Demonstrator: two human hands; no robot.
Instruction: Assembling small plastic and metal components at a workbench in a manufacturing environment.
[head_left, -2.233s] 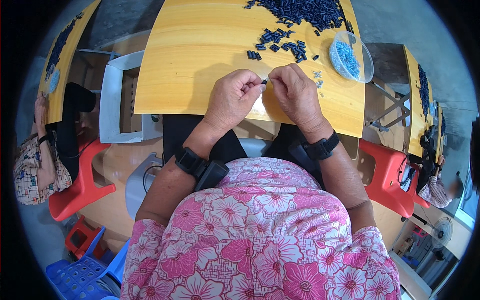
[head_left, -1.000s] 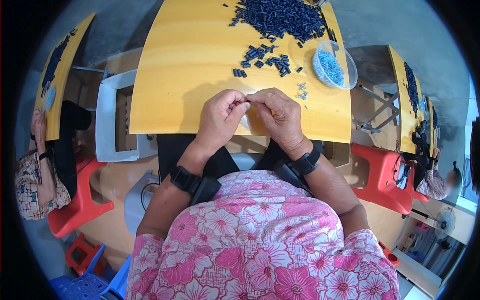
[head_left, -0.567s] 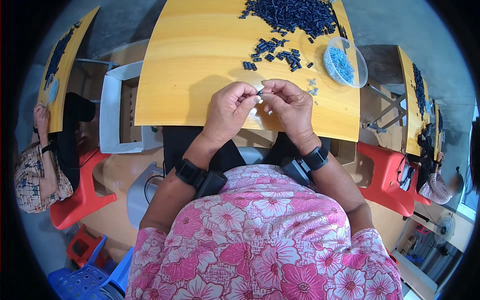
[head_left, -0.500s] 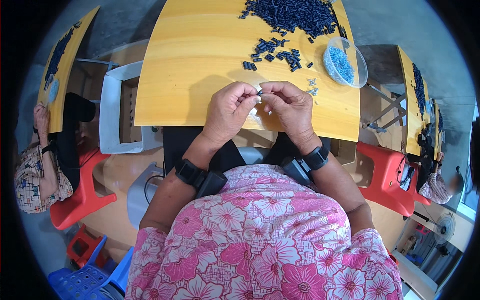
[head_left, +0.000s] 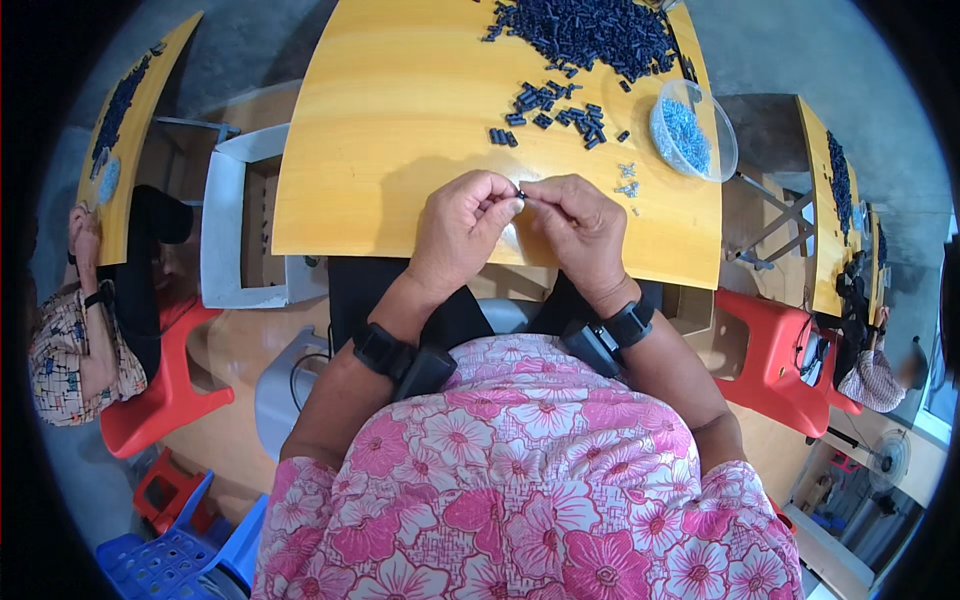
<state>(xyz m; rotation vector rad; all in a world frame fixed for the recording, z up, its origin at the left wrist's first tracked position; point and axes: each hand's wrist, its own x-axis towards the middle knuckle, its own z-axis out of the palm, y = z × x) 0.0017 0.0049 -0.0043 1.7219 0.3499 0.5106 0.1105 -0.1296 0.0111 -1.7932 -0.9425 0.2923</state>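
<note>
Two hands meet over the yellow tabletop (head_left: 400,150): left hand (head_left: 462,228) and right hand (head_left: 580,225) pinch one small dark part (head_left: 520,191) between fingertips. Judged light, rigid, easily dropped; grip by its ends.

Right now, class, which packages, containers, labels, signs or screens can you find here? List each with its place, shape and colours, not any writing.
Clear round plastic bowl: far right of the yellow wooden table, holds small light-blue pieces.
Open grey box: left of the table, rectangular, with pale walls.
Blue plastic crate: floor at lower left, slotted.
Labels, signs, screens: none visible.
</note>
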